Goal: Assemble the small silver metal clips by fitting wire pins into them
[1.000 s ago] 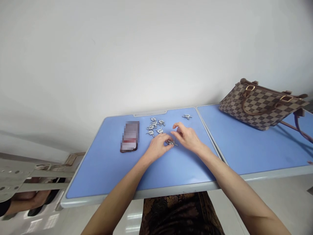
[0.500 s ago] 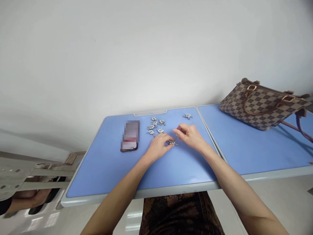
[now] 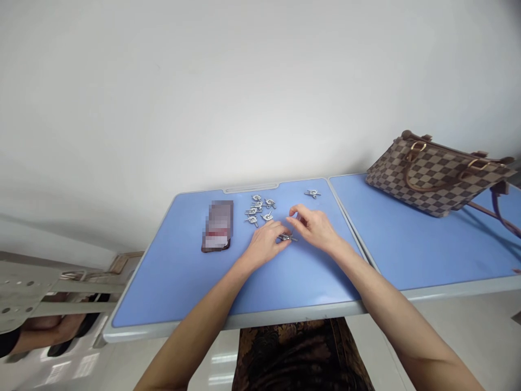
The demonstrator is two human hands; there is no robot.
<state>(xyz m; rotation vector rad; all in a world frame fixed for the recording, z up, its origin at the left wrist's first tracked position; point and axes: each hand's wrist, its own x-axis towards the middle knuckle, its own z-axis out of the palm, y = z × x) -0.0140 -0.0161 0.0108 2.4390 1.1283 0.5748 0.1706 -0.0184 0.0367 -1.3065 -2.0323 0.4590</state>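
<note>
My left hand (image 3: 264,243) rests on the blue table (image 3: 183,282) with its fingers pinched on a small silver metal piece (image 3: 286,237). My right hand (image 3: 314,228) hovers just right of it, fingers curled and pinched close to the same piece; what they hold is too small to make out. A pile of several similar metal pieces (image 3: 257,208) lies just beyond my left hand. One more metal piece (image 3: 312,193) lies alone near the table's far right corner.
A dark phone (image 3: 218,225) lies flat left of the pile. A brown checkered handbag (image 3: 437,172) stands on the adjoining blue table (image 3: 407,244) at right. A white wall rises behind. Below left, another person's arm (image 3: 36,330) shows by a white rack.
My right hand's fingers shifted slightly, lifting toward the pile and coming back near the piece. My left hand stayed pinched on the metal piece.
</note>
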